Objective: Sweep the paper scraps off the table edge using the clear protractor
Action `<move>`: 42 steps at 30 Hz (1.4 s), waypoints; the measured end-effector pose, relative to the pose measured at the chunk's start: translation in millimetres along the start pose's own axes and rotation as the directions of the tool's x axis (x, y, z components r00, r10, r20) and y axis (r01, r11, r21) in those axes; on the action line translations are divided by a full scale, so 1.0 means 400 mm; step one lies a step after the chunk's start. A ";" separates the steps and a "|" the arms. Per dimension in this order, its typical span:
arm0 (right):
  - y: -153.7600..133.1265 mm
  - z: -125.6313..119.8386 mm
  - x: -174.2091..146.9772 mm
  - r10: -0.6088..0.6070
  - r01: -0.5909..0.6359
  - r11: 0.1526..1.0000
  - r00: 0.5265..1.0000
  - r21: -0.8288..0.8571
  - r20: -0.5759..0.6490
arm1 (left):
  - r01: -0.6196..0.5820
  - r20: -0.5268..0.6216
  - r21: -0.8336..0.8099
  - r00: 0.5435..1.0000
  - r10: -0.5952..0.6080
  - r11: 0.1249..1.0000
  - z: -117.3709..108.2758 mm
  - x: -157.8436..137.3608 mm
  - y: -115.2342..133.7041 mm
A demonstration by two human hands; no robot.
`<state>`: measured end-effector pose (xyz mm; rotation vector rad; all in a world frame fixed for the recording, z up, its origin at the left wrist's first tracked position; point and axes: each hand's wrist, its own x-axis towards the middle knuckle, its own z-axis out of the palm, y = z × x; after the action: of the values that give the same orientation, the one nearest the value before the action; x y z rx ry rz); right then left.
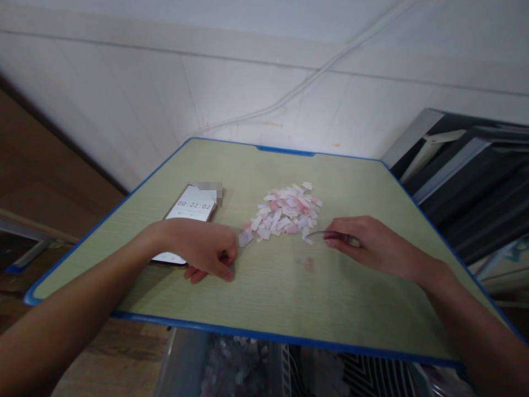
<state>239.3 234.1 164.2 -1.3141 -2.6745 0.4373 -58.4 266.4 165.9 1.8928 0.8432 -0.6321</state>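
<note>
My left hand [206, 248] rests on the left part of the table in a loose fist, and nothing shows in its curled fingers. Its knuckles come close to a pale paper scrap [245, 237] at the pile's left edge. In the middle lies a heap of small torn paper pieces [285, 209], white with some pink. My right hand [359, 240] grips a slim, curved metal tool [317, 232], whose exact kind is unclear. The tool's tip reaches the right front edge of the heap, at a white scrap. Partly under my left forearm lies a phone [192, 201] showing a timer.
The table [264, 298] has a pale green top and a blue rim. Behind it stands a white wall [248, 88] with a cable [297, 88] along it. Dark folded panels [475, 165] lean at the right. Beneath the front edge sits a clear plastic bin [182, 358].
</note>
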 end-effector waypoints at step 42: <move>-0.018 0.025 0.010 0.040 -0.052 0.985 0.996 -0.162 -0.074 | -0.012 0.007 0.003 1.000 0.012 1.000 0.000 0.005 -0.007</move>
<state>229.0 231.0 156.9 -1.4085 -2.6750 0.1740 -59.3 268.1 163.0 1.8955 0.8266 -0.6327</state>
